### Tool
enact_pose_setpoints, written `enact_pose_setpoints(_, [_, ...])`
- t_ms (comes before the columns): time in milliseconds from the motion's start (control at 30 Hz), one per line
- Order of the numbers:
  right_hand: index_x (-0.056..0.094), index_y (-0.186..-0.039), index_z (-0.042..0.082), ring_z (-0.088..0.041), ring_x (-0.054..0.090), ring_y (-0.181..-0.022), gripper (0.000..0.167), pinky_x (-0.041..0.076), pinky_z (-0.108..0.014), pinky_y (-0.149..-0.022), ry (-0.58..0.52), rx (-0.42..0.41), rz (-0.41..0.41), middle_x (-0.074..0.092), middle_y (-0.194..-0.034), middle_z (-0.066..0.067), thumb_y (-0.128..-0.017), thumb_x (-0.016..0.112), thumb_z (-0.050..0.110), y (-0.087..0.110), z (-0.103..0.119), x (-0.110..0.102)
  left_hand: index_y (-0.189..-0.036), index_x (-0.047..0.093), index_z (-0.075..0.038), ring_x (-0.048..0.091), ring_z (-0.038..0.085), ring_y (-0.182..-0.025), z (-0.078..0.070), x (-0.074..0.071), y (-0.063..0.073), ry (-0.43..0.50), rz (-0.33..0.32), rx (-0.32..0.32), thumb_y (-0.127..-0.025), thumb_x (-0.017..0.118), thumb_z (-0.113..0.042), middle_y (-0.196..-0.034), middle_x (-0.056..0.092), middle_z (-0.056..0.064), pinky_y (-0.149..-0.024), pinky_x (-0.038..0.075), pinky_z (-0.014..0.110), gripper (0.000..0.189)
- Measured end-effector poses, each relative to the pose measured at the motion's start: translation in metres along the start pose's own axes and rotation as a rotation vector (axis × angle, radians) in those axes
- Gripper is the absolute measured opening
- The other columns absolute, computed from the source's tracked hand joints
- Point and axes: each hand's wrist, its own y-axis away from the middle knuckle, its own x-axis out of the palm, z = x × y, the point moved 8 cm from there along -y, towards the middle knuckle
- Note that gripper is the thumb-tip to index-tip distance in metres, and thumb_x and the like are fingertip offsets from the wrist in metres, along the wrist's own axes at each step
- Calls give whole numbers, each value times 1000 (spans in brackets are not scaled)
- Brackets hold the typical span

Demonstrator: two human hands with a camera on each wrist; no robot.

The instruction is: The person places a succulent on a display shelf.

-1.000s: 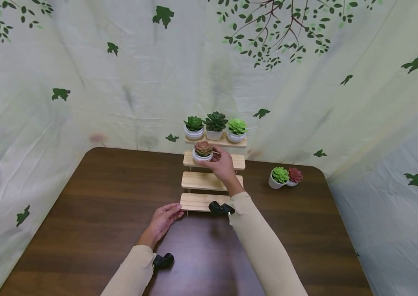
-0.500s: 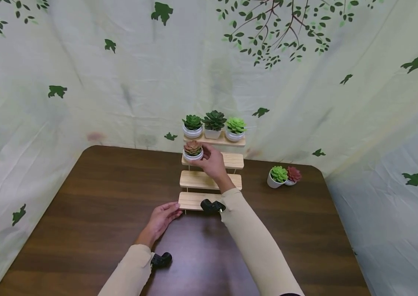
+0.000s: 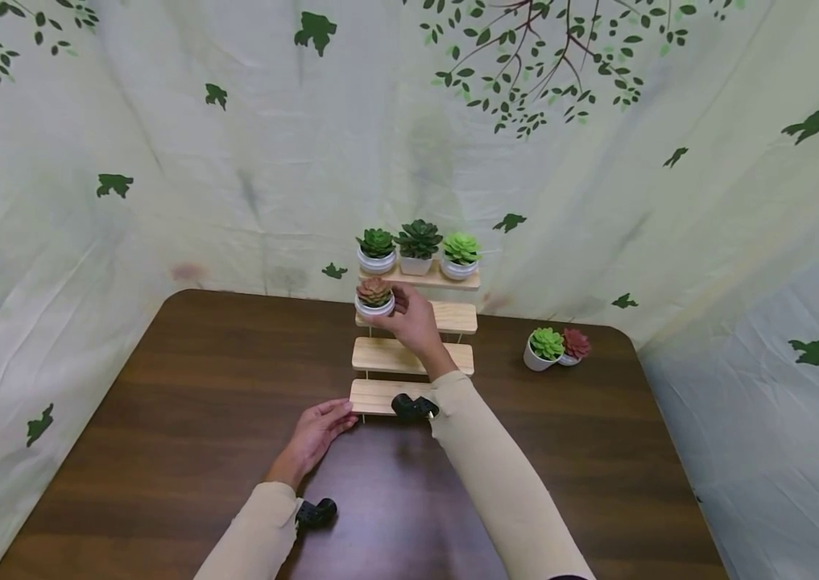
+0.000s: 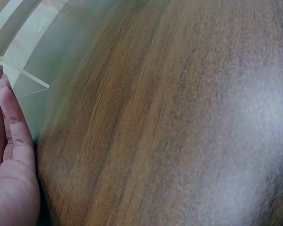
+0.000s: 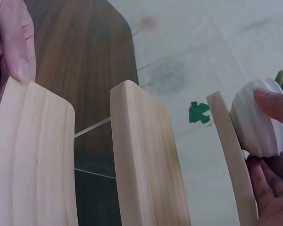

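Observation:
In the head view, a tiered wooden shelf stand (image 3: 412,356) with clear side supports stands at the table's middle back. My right hand (image 3: 412,322) grips the white pot of a reddish-brown succulent (image 3: 374,296) at the left end of the second tier from the top. In the right wrist view, the white ribbed pot (image 5: 259,120) sits against that board, with thumb and fingers around it. My left hand (image 3: 317,435) holds the left end of the lowest board, thumb on top and fingers below. In the left wrist view, the left fingers (image 4: 16,122) lie beside the clear support.
Three potted succulents stand on the top tier: a dark green one (image 3: 376,248), a darker one (image 3: 419,246) and a bright green one (image 3: 461,254). On the table to the right are a light green succulent (image 3: 544,346) and a red one (image 3: 575,345). A printed cloth (image 3: 271,161) hangs behind.
My right hand has moved the reddish-brown succulent left along the second tier to its left end, mostly in the first half second. The left hand stays at the lowest board.

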Motion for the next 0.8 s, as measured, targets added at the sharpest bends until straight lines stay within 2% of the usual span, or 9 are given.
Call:
enact_pose_setpoints(167, [47,-135,-1,-30,53,-122,69,45,-31,-102,-54,-12,14,53,-133,-20,-77,81,7,6,-2,-8,-91,68,-7,67,12,-79,2,0,0,4,-5,8,-96,55,1,-85,70,1,-78,56,23,16])
enact_pose_setpoints(300, [48,-136,1,-29,52,-123,66,45,-33,-102,-88,-20,-13,53,-134,-17,-78,80,7,15,-8,-24,-91,69,-8,67,12,-79,3,-1,0,5,-4,16,-96,55,1,-86,69,1,-78,56,23,17])
enact_pose_setpoints(433, [51,-133,4,-29,54,-120,59,46,-36,-100,-108,-42,-86,54,-131,-17,-80,78,7,27,-15,-48,-90,68,-9,67,12,-79,3,-1,0,11,2,17,-96,55,2,-86,69,1,-78,56,23,18])
enact_pose_setpoints(600, [55,-128,0,-33,55,-113,52,48,-40,-96,-134,-72,-198,57,-126,-20,-82,77,10,43,-26,-76,-90,68,-9,67,12,-78,3,-1,0,7,0,12,-96,55,2,-85,69,1,-78,56,23,18])
enact_pose_setpoints(800, [56,-126,-4,-38,53,-116,52,44,-45,-98,-182,-83,-307,57,-124,-24,-82,78,11,60,-37,-108,-91,67,-8,67,12,-79,2,0,-1,8,-3,4,-95,55,2,-86,69,1,-79,55,23,16])
